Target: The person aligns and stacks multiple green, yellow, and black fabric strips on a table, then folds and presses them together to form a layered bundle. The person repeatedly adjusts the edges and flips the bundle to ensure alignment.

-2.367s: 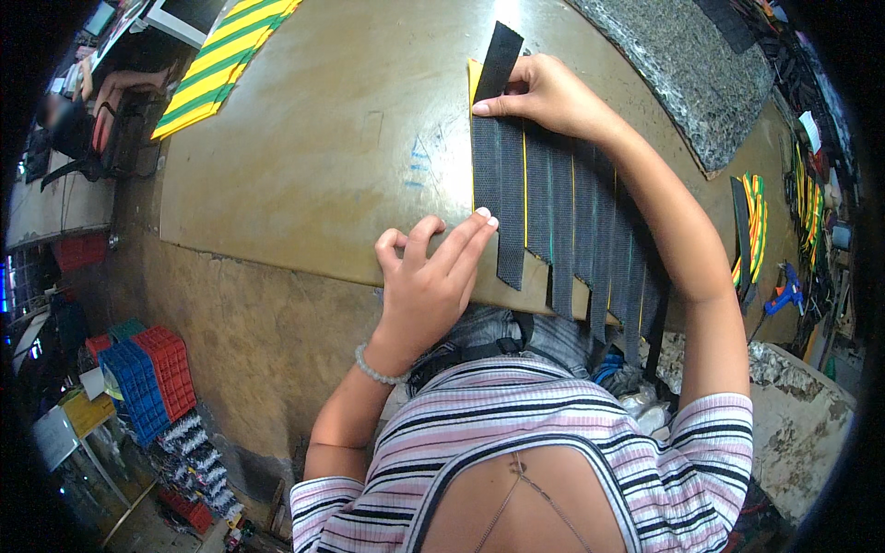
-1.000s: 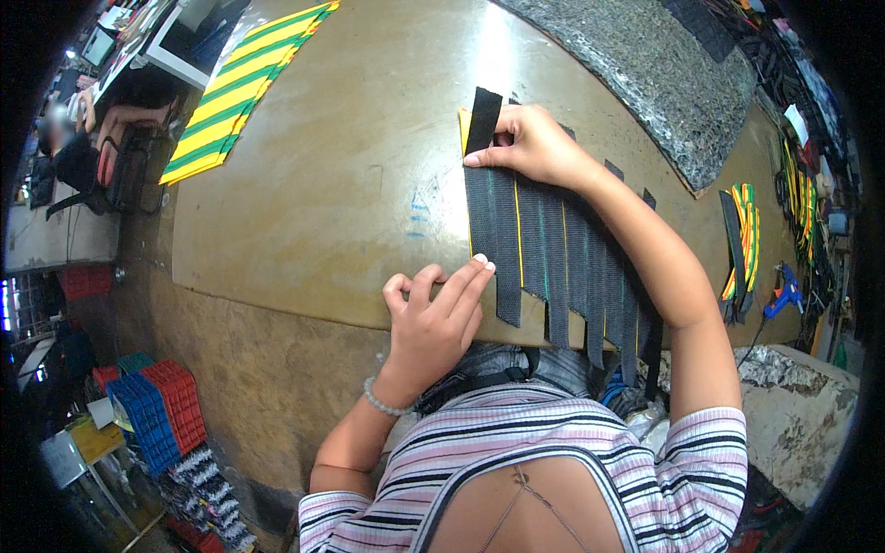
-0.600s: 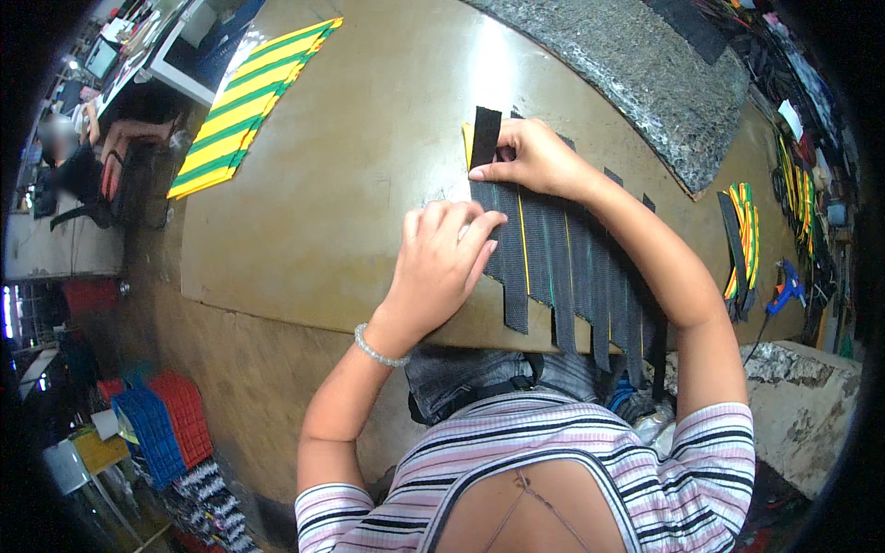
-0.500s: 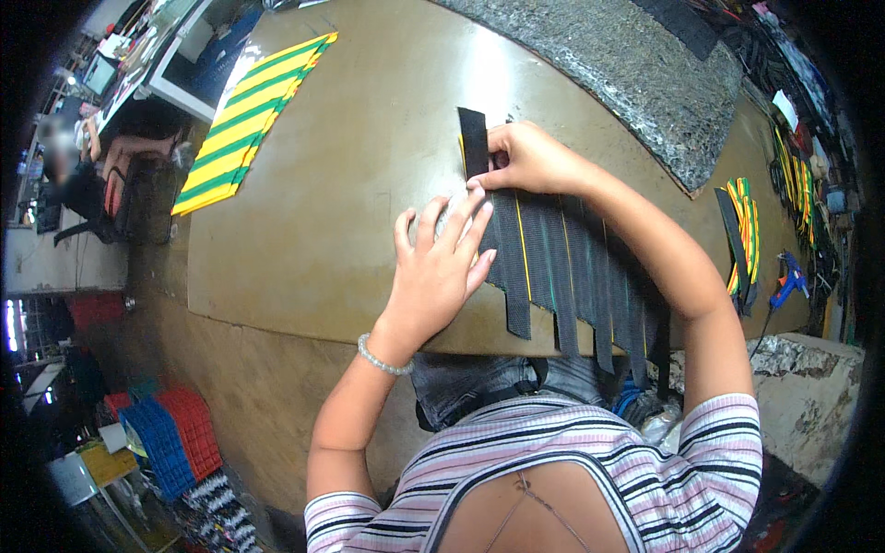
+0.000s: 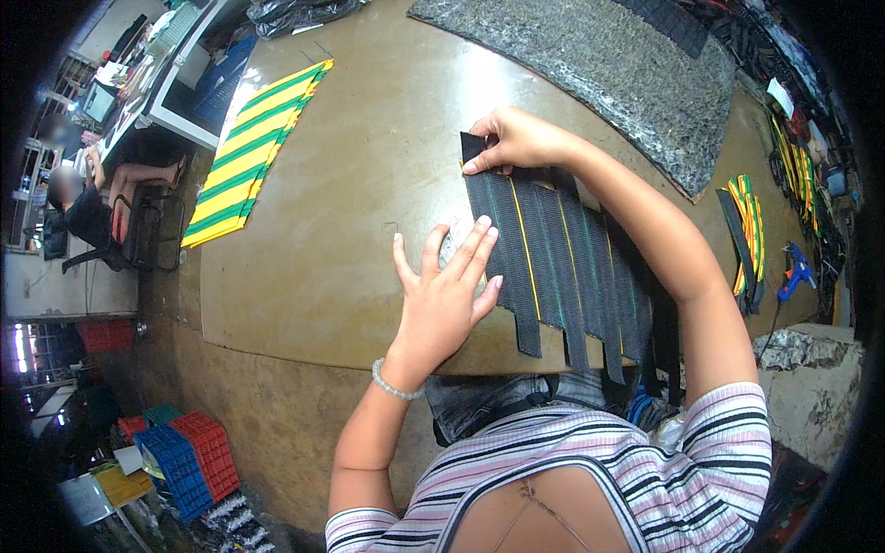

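Note:
A row of black webbing strips (image 5: 553, 263) lies side by side on the table before me, with thin yellow and green lines between them and uneven lower ends. My right hand (image 5: 521, 140) pinches a black strip (image 5: 471, 145) by its upper end at the row's top left corner. A short dark piece of that end shows above the thumb. My left hand (image 5: 438, 300) lies with fingers spread on the row's left edge and the bare table beside it. Its fingertips touch the leftmost strip, and it holds nothing.
Yellow-and-green striped bands (image 5: 258, 152) lie at the far left of the brown table (image 5: 323, 267). A rough grey slab (image 5: 590, 78) covers the back right. Bundled coloured strips (image 5: 743, 230) and a blue glue gun (image 5: 795, 273) lie at right. Two people sit far left, near stacked crates (image 5: 205, 452).
My left hand has slid nearer to me along the strip, away from the right fingers. Less of the strip's end stands above my right hand. The whole view has shifted slightly.

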